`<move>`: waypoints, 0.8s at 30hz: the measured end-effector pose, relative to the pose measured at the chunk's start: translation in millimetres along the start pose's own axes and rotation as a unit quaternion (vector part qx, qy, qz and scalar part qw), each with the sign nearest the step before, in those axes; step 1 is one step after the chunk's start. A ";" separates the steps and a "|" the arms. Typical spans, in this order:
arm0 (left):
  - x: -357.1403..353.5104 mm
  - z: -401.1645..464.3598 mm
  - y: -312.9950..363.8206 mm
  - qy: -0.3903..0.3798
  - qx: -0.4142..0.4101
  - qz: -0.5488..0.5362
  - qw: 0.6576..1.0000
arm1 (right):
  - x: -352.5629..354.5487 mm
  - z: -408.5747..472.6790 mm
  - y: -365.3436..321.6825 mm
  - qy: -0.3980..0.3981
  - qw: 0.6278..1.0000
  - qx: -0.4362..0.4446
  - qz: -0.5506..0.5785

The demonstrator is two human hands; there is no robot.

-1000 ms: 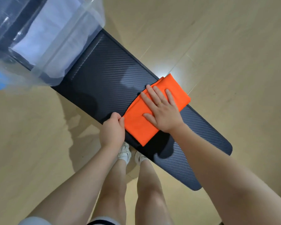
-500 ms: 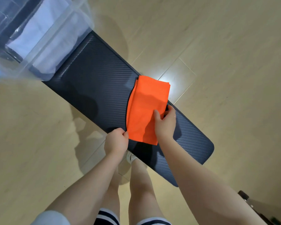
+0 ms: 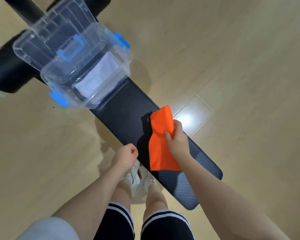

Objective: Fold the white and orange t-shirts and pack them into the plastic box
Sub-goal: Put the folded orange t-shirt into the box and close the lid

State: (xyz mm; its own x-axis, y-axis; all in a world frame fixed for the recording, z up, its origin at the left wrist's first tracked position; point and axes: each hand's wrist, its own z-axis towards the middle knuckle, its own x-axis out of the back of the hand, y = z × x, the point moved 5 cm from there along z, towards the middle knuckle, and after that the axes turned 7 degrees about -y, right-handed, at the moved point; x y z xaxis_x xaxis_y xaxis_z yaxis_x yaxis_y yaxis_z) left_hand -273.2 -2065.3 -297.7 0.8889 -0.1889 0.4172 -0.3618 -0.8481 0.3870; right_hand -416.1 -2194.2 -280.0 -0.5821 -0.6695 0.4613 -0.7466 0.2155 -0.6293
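Note:
The folded orange t-shirt (image 3: 160, 139) hangs lifted above the dark bench (image 3: 126, 116), pinched at its right edge by my right hand (image 3: 176, 138). My left hand (image 3: 126, 155) is off the shirt, at the bench's near edge, fingers curled and holding nothing. The clear plastic box (image 3: 111, 90) with blue latches stands at the bench's far end. Its clear lid (image 3: 59, 42) rests tilted over its far part. The folded white t-shirt (image 3: 97, 77) lies inside the box.
Light wooden floor surrounds the narrow bench on both sides. A black frame and pads (image 3: 7, 70) sit behind the box at the upper left. My legs and white shoes (image 3: 140, 177) stand right against the bench's near edge.
My right hand went from pressing flat on the orange shirt to gripping its edge and lifting it off the bench. My left hand let go of it. The view tilted up toward the box.

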 end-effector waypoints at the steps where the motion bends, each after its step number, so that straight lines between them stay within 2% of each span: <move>1: 18.8 -8.0 7.8 0.013 -0.013 -0.011 1.000 | 5.9 -6.1 -14.4 -0.002 1.000 0.008 -0.003; 8: 157.4 -31.6 45.9 0.106 -0.076 -0.107 0.986 | 21.9 -14.8 -129.9 0.021 0.996 0.079 0.042; 10: 196.5 -26.1 50.7 0.123 -0.095 -0.106 0.982 | 16.8 -7.3 -162.0 0.034 0.993 0.095 0.052; 15: 288.9 10.4 55.4 0.119 -0.140 -0.037 0.982 | -20.9 30.8 -227.9 0.073 0.988 0.083 0.103; 19: 350.7 55.0 52.0 0.081 -0.184 0.106 0.974 | -67.4 66.2 -266.2 0.138 0.976 0.017 0.168; 24: 387.0 110.6 38.9 0.017 -0.237 0.183 0.954 | -120.7 115.2 -284.1 0.200 0.950 -0.073 0.226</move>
State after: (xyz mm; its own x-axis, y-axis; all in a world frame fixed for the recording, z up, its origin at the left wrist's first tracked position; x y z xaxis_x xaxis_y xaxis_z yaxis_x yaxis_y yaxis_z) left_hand 87.8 -2226.1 -212.1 0.6722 -0.4068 0.6187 -0.7396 -0.4077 0.5355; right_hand -96.6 -2256.6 -228.9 -0.9081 -0.1671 0.3839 -0.4107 0.5335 -0.7394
